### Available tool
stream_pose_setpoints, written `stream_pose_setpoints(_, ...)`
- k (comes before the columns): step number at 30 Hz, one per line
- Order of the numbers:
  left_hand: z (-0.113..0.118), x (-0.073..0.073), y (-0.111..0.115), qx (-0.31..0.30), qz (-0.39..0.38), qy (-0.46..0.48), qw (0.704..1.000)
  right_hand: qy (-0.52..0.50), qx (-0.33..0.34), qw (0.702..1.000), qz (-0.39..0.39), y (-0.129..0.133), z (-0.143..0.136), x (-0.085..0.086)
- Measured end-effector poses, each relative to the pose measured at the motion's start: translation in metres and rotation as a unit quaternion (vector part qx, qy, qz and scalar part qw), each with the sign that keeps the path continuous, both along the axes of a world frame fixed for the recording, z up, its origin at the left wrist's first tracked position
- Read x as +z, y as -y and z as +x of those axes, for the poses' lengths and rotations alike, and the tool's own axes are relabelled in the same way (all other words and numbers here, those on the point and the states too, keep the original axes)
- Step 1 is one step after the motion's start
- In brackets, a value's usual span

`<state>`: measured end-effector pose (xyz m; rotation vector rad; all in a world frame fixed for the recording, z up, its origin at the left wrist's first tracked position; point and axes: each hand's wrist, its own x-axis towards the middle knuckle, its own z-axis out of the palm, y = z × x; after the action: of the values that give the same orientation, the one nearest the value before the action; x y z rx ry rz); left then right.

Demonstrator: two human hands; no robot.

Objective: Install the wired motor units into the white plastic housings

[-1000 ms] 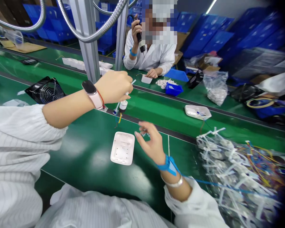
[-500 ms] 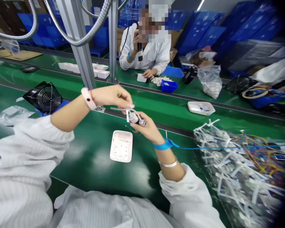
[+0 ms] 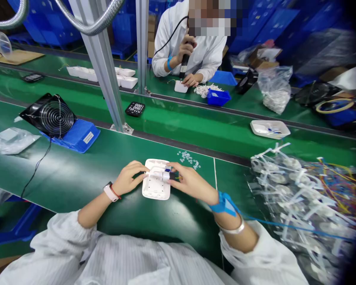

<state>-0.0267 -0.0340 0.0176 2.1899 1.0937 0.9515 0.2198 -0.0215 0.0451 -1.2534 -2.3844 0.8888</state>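
A white plastic shell lies on the green bench, its ribbed inside facing up. Just over it is a small motor pump, a white cylinder with a dark end and thin wires. My right hand grips the pump's dark end between thumb and fingers. From the left, my left hand pinches the whitish tubing at the pump's other end, close to the shell's left rim. The fingers partly hide the pump, and whether it touches the shell I cannot tell.
Small white rings lie behind the shell. A bag of tubed parts and wires is at right. Left are a black fan and blue bin. A metal post rises ahead. Opposite, a co-worker holds a screwdriver.
Both hands have come down and nearer with the pump, from beyond the shell to over it. My left hand has moved from above the pump to its left end. The view has shifted.
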Motion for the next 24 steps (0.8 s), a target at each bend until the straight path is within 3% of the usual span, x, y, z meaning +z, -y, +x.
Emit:
stream_pose_setpoints(5,-0.003,-0.015,-0.009,-0.016,0.078,-0.058,0.995,0.141,-0.025,0.982,0.127,0.007,-0.016,-0.013)
stream_pose_setpoints(13,0.007,-0.019,-0.045,0.001,0.109,-0.031,0.994,0.159,-0.05,0.96,0.224,-0.016,-0.015,-0.02)
stream_pose_setpoints(20,0.006,-0.028,-0.041,-0.01,0.116,-0.044,0.992,0.005,-0.148,0.977,0.151,-0.025,-0.018,-0.023)
stream_pose_setpoints(24,0.014,-0.021,-0.042,0.012,0.138,0.01,0.99,-0.107,-0.168,0.975,0.096,-0.037,-0.013,-0.019)
